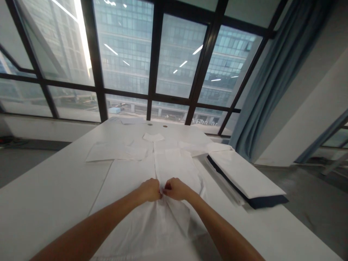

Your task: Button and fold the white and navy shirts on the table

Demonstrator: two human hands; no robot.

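Observation:
A white shirt (136,170) lies flat on the white table (49,188), collar (153,136) toward the window and one short sleeve spread to the left. My left hand (150,189) and my right hand (176,189) meet at the shirt's front placket, low on the garment. Both pinch the fabric edges where the two front panels join. The fingertips are curled in and almost touch each other. The cloth bunches a little below my hands.
A stack of folded white and dark blue garments (246,177) sits on the table's right edge. Large windows (152,61) stand behind the table, a blue curtain (274,76) at the right. Grey floor lies on both sides.

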